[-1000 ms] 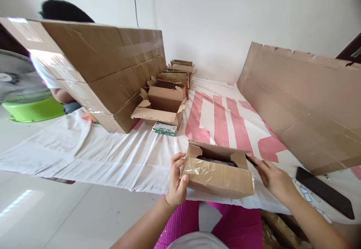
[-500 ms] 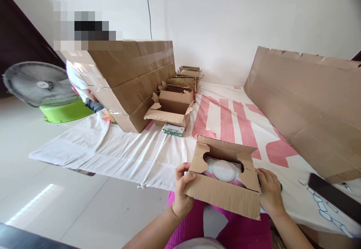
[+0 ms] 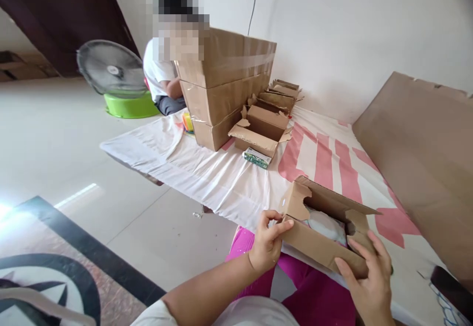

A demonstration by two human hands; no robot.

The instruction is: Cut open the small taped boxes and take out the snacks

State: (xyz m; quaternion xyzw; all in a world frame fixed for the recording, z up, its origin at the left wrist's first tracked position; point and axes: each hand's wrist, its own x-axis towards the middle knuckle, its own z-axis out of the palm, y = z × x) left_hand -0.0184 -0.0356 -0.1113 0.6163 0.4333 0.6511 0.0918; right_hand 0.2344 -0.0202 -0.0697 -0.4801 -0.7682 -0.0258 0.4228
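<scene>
Your right hand (image 3: 371, 277) has shifted round the open cardboard carton (image 3: 314, 247) to its front-right corner, fingers spread, while your left hand (image 3: 268, 242) pinches the front-left, so it's steadied both sides at the table's (image 3: 229, 188) edge, whitish packet (image 3: 325, 225) inside.

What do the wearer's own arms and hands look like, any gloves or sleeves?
The left hand and right hand are both ungloved. The left forearm is uncovered, with a plain white sleeve above the elbow; no right sleeve is in view.
</scene>
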